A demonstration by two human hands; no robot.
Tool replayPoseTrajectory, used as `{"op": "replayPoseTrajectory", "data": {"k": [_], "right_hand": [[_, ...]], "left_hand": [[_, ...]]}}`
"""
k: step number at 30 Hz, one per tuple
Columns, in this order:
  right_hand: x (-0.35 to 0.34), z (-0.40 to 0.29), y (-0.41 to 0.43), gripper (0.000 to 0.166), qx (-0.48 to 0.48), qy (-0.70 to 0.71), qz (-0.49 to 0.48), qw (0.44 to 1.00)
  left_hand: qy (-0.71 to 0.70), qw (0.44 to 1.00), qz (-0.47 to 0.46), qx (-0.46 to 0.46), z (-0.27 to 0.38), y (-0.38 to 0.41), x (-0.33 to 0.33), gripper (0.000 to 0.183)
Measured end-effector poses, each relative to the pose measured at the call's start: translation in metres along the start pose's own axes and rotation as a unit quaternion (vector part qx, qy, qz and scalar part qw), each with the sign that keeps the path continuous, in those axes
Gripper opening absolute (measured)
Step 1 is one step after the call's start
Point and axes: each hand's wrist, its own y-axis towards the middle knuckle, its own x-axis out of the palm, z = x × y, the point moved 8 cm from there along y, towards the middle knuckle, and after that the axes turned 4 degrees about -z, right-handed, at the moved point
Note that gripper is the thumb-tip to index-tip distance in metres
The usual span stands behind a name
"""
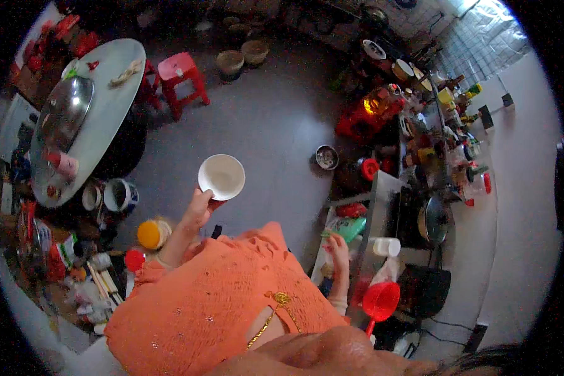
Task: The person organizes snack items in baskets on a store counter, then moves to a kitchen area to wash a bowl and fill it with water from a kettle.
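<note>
My left hand [199, 209] grips a white bowl [222, 177] by its near rim, thumb over the edge, above the grey floor. The bowl's inside faces up and shows only a pale surface. At the right, my right hand [339, 251] hangs beside the counter with its fingers bent. A small green bit shows at its fingertips; whether it is held cannot be made out. Just beyond lie a green plastic bag [350, 229] and a red packet [350, 210] in a low shelf or drawer under the counter.
On the counter [380, 207] are a white container [386, 246], a red scoop [381, 301] and a wok lid [436, 218]. A metal bowl [327, 157] sits on the floor. Leftward are a round table [117, 101], a red stool [181, 77], a bucket [118, 195] and a yellow-lidded jar [152, 234].
</note>
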Motion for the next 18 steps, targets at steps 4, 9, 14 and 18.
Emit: {"op": "replayPoseTrajectory", "data": {"k": [4,9,14,18], "right_hand": [[-0.028,0.030,0.076,0.034,0.035,0.040,-0.014,0.998],[-0.062,-0.062,0.257,0.033,0.038,0.055,-0.012,0.998],[-0.001,-0.302,0.469,0.025,-0.126,-0.202,-0.088,0.967],[0.099,-0.475,0.580,0.027,-0.213,-0.209,-0.125,0.946]], "left_hand": [[-0.004,1.000,-0.017,-0.020,0.016,0.121,0.055,0.058],[-0.026,0.999,-0.022,-0.027,0.043,0.247,0.117,0.067],[-0.090,0.994,0.052,0.044,0.106,0.343,0.138,0.067],[-0.101,0.986,0.117,0.063,0.138,0.416,0.133,0.064]]}}
